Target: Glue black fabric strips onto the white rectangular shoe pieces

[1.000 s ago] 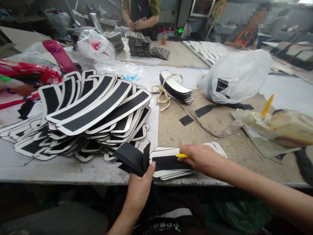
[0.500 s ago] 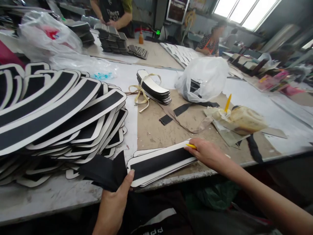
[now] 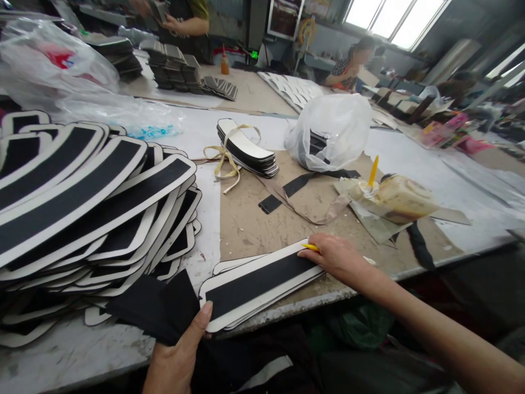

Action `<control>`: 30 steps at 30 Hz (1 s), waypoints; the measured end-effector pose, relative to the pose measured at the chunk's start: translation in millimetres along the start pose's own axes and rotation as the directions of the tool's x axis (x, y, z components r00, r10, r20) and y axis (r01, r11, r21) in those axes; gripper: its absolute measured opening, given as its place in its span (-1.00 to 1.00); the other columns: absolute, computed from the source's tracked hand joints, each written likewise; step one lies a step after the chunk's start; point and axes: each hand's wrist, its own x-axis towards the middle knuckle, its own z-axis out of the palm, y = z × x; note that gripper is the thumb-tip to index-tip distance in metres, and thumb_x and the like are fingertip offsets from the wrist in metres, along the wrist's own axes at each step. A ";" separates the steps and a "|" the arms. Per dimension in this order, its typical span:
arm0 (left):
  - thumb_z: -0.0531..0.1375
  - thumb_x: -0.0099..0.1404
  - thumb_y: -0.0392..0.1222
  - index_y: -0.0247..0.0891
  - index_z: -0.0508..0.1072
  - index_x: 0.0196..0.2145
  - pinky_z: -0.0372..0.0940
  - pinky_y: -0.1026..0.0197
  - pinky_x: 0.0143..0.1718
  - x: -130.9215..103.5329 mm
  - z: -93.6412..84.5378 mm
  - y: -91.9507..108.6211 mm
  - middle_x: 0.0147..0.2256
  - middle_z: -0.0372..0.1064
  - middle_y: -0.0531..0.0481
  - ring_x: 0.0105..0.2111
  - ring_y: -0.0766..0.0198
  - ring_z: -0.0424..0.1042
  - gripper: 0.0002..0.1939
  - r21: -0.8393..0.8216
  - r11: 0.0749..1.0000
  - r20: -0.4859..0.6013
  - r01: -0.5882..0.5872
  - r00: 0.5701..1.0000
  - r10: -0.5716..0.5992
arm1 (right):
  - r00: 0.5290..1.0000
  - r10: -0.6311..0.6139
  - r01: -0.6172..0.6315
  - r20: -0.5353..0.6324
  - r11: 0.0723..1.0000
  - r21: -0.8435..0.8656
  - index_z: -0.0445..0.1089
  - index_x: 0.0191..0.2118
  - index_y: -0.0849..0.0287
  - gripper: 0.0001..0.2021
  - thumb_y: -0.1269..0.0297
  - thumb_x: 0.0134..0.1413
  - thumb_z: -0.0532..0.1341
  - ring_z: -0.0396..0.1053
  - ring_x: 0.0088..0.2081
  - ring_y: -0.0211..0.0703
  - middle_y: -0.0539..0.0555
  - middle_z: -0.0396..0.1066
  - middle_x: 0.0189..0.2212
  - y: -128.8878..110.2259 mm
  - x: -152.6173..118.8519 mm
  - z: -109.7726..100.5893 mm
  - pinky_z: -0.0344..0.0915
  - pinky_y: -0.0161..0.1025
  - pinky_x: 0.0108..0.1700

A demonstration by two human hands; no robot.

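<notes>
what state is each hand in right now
Left hand: closed on black strips, thumb on the white-bordered piece.
Right hand: closed on a yellow pointed tool.

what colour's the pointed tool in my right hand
The pointed tool is yellow, clearest in the head view.

A black-banded white piece (image 3: 258,282) is lying slantwise on similar pieces (image 3: 234,265) near the table edge (image 3: 295,310), black strips (image 3: 158,301) bunching by its left end and a yellow stick (image 3: 310,247) pointing left at its right.
</notes>
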 end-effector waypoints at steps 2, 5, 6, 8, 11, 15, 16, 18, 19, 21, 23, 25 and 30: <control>0.37 -0.12 -0.20 -0.18 0.43 -0.09 0.15 -0.05 0.10 0.8 -0.3 -1.0 -0.20 0.47 -0.03 -0.01 -0.05 0.32 -0.44 0.009 1.000 -0.009 0.004 1.000 -0.004 | 1.000 -0.003 0.003 0.006 1.000 0.009 0.36 -0.30 0.15 -0.66 -0.01 0.14 0.04 0.40 -0.25 -0.05 0.14 0.46 -0.30 0.7 0.5 0.3 0.12 -0.26 -0.29; 0.37 -0.12 -0.20 -0.17 0.43 -0.08 0.18 -0.04 0.08 1.4 -0.3 -0.9 -0.22 0.48 -0.02 -0.02 -0.05 0.33 -0.43 0.023 1.000 -0.007 0.007 1.000 -0.007 | 1.000 -0.006 0.006 0.009 1.000 0.000 0.37 -0.29 0.15 -0.66 -0.01 0.14 0.05 0.40 -0.25 -0.05 0.15 0.46 -0.30 -0.9 0.2 0.8 0.13 -0.26 -0.30; 0.37 -0.12 -0.21 -0.17 0.43 -0.08 0.19 -0.04 0.07 1.4 -0.3 -0.6 -0.22 0.48 -0.01 -0.02 -0.05 0.34 -0.43 0.027 1.000 -0.002 0.007 1.000 -0.007 | 1.000 -0.002 0.002 0.005 1.000 -0.014 0.38 -0.29 0.16 -0.66 -0.01 0.14 0.05 0.41 -0.26 -0.04 0.15 0.46 -0.30 -2.0 -0.3 0.9 0.13 -0.26 -0.31; 0.37 -0.12 -0.22 -0.17 0.43 -0.08 0.19 -0.04 0.07 1.0 -0.2 0.5 -0.22 0.48 0.00 -0.02 -0.04 0.34 -0.43 0.036 0.999 0.009 0.005 1.000 -0.005 | 1.000 0.017 -0.018 -0.014 0.998 -0.054 0.37 -0.30 0.15 -0.64 -0.05 0.13 0.05 0.41 -0.30 -0.03 0.14 0.46 -0.32 -3.8 -2.1 0.8 0.11 -0.26 -0.37; 0.36 -0.10 -0.22 -0.20 0.44 -0.10 0.21 -0.05 0.06 -1.3 0.6 2.8 -0.25 0.49 -0.02 -0.03 -0.05 0.35 -0.46 0.041 0.999 0.014 0.001 1.000 -0.001 | 0.995 0.038 -0.048 -0.087 0.993 -0.111 0.35 -0.33 0.16 -0.62 -0.08 0.10 0.06 0.42 -0.35 -0.03 0.14 0.45 -0.34 -2.4 -6.1 0.3 0.08 -0.27 -0.43; 0.34 -0.05 -0.17 -0.25 0.48 -0.17 0.25 -0.06 0.02 -6.7 2.7 6.9 -0.33 0.50 -0.07 -0.08 -0.05 0.39 -0.58 0.025 1.000 0.027 0.014 1.000 -0.014 | 0.976 0.068 -0.080 -0.205 0.996 -0.049 0.29 -0.32 0.15 -0.73 0.05 0.17 0.04 0.39 -0.41 -0.09 0.12 0.43 -0.42 11.3 -13.1 -1.1 0.05 -0.28 -0.45; 0.33 -0.04 -0.17 -0.26 0.48 -0.18 0.25 -0.06 0.02 -7.9 3.0 7.9 -0.34 0.50 -0.07 -0.09 -0.05 0.40 -0.59 0.019 1.000 0.028 0.021 0.999 -0.021 | 0.969 0.074 -0.076 -0.234 0.997 -0.003 0.28 -0.33 0.15 -0.75 0.08 0.18 0.02 0.38 -0.42 -0.10 0.10 0.42 -0.45 15.9 -15.2 -1.6 0.05 -0.28 -0.45; 0.34 -0.05 -0.17 -0.26 0.47 -0.17 0.23 -0.09 0.04 -9.2 3.1 9.7 -0.31 0.50 -0.08 -0.08 -0.07 0.39 -0.57 0.004 0.999 0.026 0.031 0.999 -0.031 | 0.954 0.066 -0.035 -0.291 0.993 0.110 0.26 -0.36 0.14 -0.74 0.10 0.21 -0.02 0.35 -0.45 -0.13 0.07 0.40 -0.49 24.1 -19.9 -2.7 0.07 -0.27 -0.43; 0.35 -0.07 -0.18 -0.24 0.46 -0.14 0.21 -0.10 0.06 -9.5 2.9 10.6 -0.28 0.49 -0.07 -0.06 -0.08 0.37 -0.54 -0.004 0.999 0.021 0.033 0.999 -0.033 | 0.948 0.061 -0.006 -0.313 0.985 0.174 0.25 -0.39 0.14 -0.71 0.09 0.21 -0.05 0.33 -0.45 -0.15 0.06 0.38 -0.50 27.2 -22.4 -3.2 0.08 -0.27 -0.41; 0.36 -0.09 -0.21 -0.20 0.42 -0.08 0.14 -0.10 0.11 -9.4 1.8 12.5 -0.21 0.48 -0.05 0.00 -0.08 0.32 -0.46 -0.020 0.999 0.004 0.028 1.000 -0.028 | 0.944 0.066 0.042 -0.324 0.948 0.315 0.24 -0.43 0.14 -0.65 0.05 0.21 -0.08 0.30 -0.46 -0.18 0.03 0.35 -0.52 30.5 -26.8 -4.1 0.10 -0.28 -0.39; 0.37 -0.10 -0.24 -0.15 0.38 -0.03 0.08 -0.07 0.14 -9.4 0.0 15.1 -0.15 0.45 -0.02 0.05 -0.04 0.27 -0.39 -0.037 0.999 -0.009 0.012 1.000 -0.013 | 0.958 0.070 0.071 -0.278 0.883 0.464 0.23 -0.48 0.14 -0.59 -0.02 0.19 -0.10 0.25 -0.49 -0.22 0.00 0.29 -0.56 30.1 -30.2 -4.4 0.11 -0.29 -0.40; 0.36 -0.09 -0.26 -0.11 0.35 0.01 0.07 -0.04 0.16 -10.2 -2.5 18.1 -0.09 0.42 0.01 0.06 0.01 0.25 -0.35 -0.055 0.998 -0.017 -0.005 1.000 0.004 | 0.976 0.066 0.071 -0.207 0.804 0.590 0.23 -0.50 0.16 -0.58 -0.07 0.14 -0.05 0.18 -0.54 -0.28 -0.05 0.21 -0.60 27.1 -32.6 -4.4 0.09 -0.32 -0.45; 0.32 0.03 -0.17 -0.14 0.37 -0.01 0.16 0.03 0.11 -15.9 -13.3 20.3 -0.11 0.43 0.00 -0.03 0.10 0.35 -0.48 -0.186 0.980 0.096 0.073 0.994 -0.056 | 0.997 0.077 -0.028 -0.022 0.595 0.803 0.10 -0.59 0.15 -0.58 -0.10 -0.04 0.16 -0.04 -0.63 -0.38 -0.14 0.00 -0.67 14.0 -42.0 -4.2 -0.07 -0.36 -0.59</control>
